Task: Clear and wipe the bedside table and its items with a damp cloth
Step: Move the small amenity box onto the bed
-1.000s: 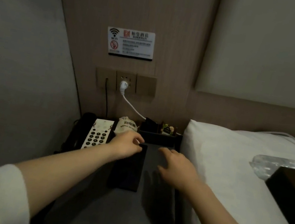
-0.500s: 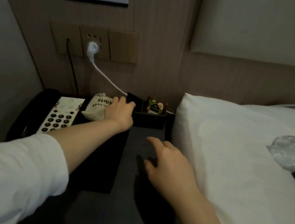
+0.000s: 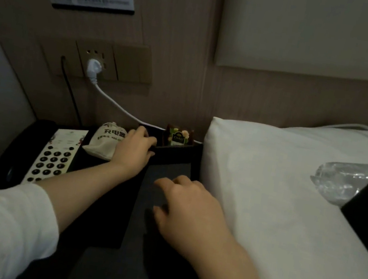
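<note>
We have one view only, from a camera worn on the head; it looks forward and steeply down, close over the table [image 3: 166, 175]; our two forearms enter from the bottom edge, the left hand [image 3: 133, 149] and right hand [image 3: 189, 214] near the middle of the picture; the wall [image 3: 183, 40] with its socket [image 3: 94, 62] fills the top, and the bed [image 3: 279, 193] runs down the right side; the wide lens bends the edges.
</note>
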